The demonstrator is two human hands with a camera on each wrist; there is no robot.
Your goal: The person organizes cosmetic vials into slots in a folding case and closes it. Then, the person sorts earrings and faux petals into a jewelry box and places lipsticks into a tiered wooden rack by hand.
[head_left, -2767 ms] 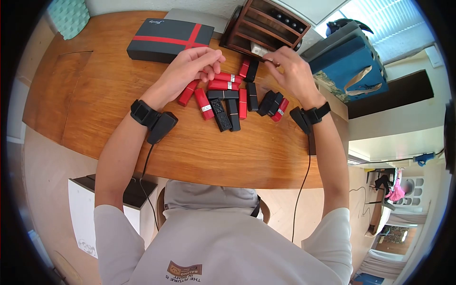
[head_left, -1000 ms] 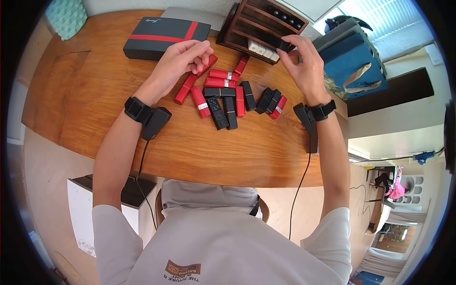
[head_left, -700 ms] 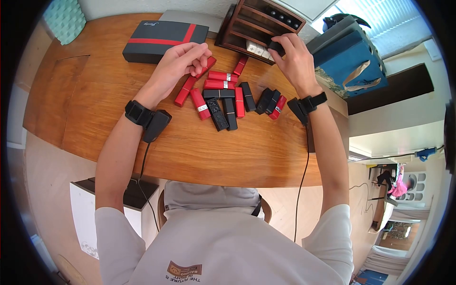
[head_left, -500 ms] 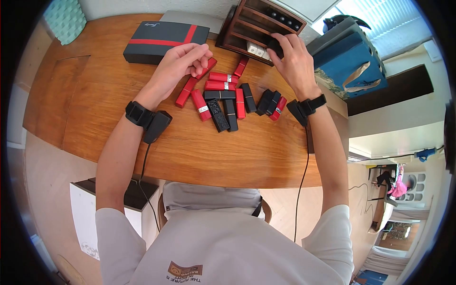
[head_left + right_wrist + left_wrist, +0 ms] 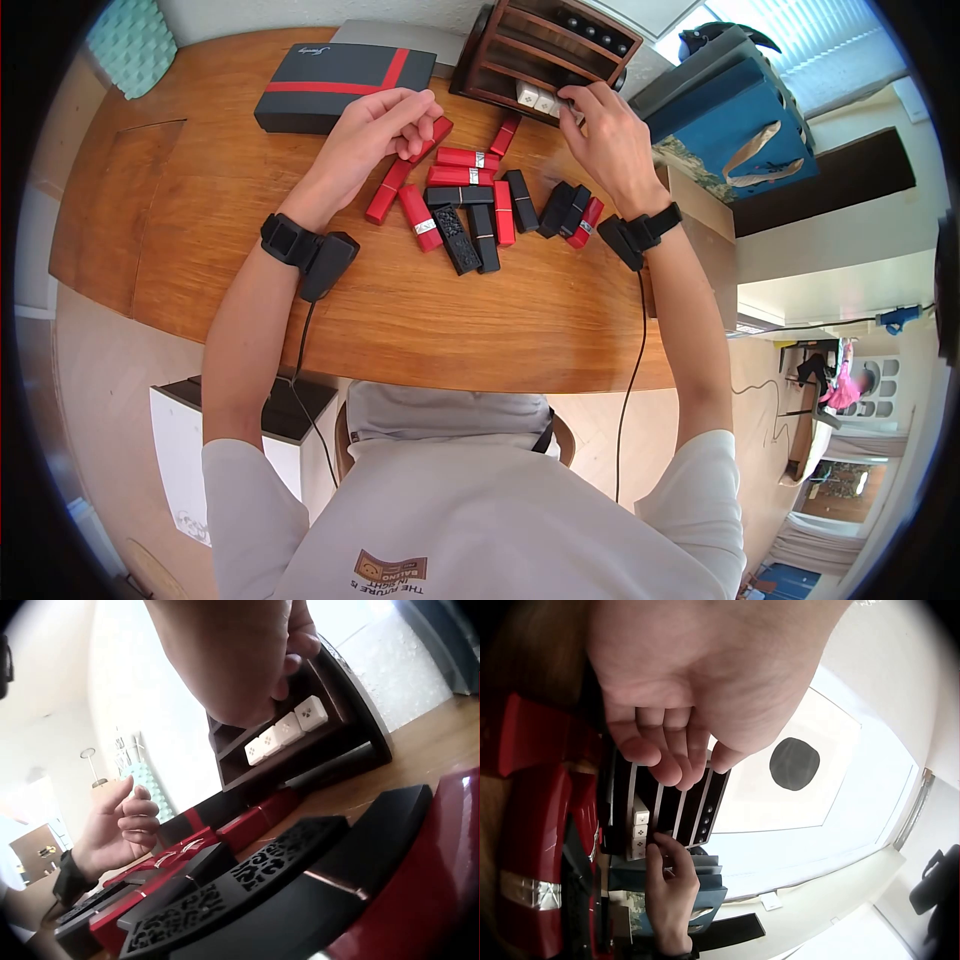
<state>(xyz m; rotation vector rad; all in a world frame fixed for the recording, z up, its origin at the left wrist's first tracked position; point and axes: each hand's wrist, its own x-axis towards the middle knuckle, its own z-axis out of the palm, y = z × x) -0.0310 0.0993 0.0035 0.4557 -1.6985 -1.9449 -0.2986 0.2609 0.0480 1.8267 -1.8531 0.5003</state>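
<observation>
My right hand [image 5: 612, 145] reaches into the dark wooden display rack [image 5: 535, 50], its index finger and thumb at the lower shelves. I cannot tell whether a black lipstick is still between those fingertips. Several white square-ended lipsticks [image 5: 286, 729] lie side by side on the bottom shelf. My left hand [image 5: 375, 135] hangs loosely curled over a red lipstick [image 5: 430, 140], holding nothing. Below both hands lie several red and black lipsticks, among them a red one with a silver band [image 5: 420, 218] and a black one with a cut-out pattern [image 5: 457, 240].
A dark gift box with red ribbon [image 5: 330, 85] stands at the back left. Blue and grey paper bags [image 5: 735, 130] stand right of the rack. Small round black ends [image 5: 597, 35] show along the rack's top shelf. Cables hang from both wrist cameras.
A black lipstick left the table in my right hand and went up to the rack, uncovering the white lipsticks. Now that hand sits slightly further left and the black lipstick barely shows. The left hand stays near its place.
</observation>
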